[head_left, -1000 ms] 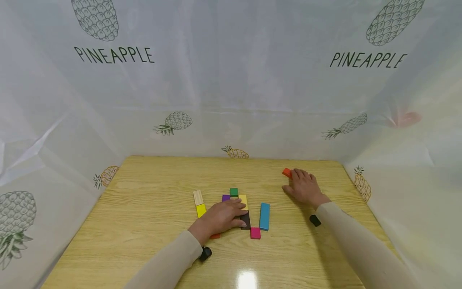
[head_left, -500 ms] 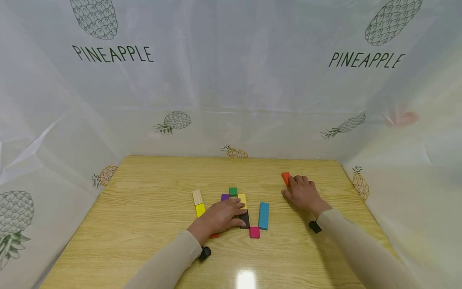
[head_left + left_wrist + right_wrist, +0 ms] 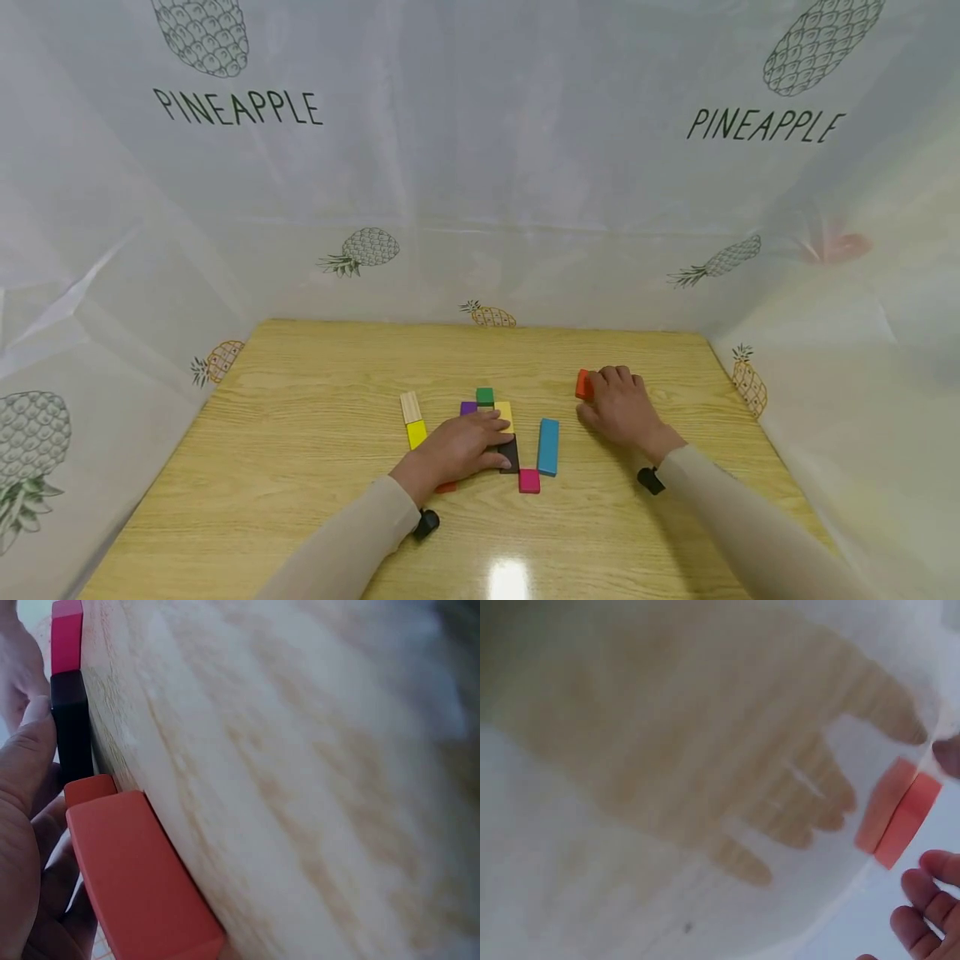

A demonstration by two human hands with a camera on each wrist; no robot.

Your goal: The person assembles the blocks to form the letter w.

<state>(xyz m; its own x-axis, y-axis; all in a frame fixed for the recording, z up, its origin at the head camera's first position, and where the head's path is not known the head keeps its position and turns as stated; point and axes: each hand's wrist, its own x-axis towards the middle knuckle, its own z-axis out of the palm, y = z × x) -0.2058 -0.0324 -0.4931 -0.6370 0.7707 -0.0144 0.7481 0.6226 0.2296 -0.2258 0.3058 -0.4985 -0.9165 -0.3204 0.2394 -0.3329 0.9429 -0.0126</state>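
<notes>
In the head view my right hand (image 3: 618, 408) holds a red block (image 3: 583, 384) at the table's right side. The right wrist view puts that red block (image 3: 911, 821) between the thumb and the fingers (image 3: 930, 900). My left hand (image 3: 459, 450) lies over a group of coloured blocks, fingers spread. Its thumb touches the black block (image 3: 71, 727) in the left wrist view, beside a red-orange block (image 3: 139, 870). Around it I see a pale yellow block (image 3: 504, 415), a purple block (image 3: 468, 407) and a green block (image 3: 485, 397). The hand hides part of the group.
Right of the group lie a pink block (image 3: 529, 481) and a long blue block (image 3: 549, 447). To the left are a bright yellow block (image 3: 417, 434) and a plain wood block (image 3: 410, 407). A pineapple-print sheet (image 3: 480, 167) surrounds the wooden table (image 3: 300, 375).
The red block has come left and nearer with my right hand, and it has turned to point more toward me. My left hand stays in place over the group.
</notes>
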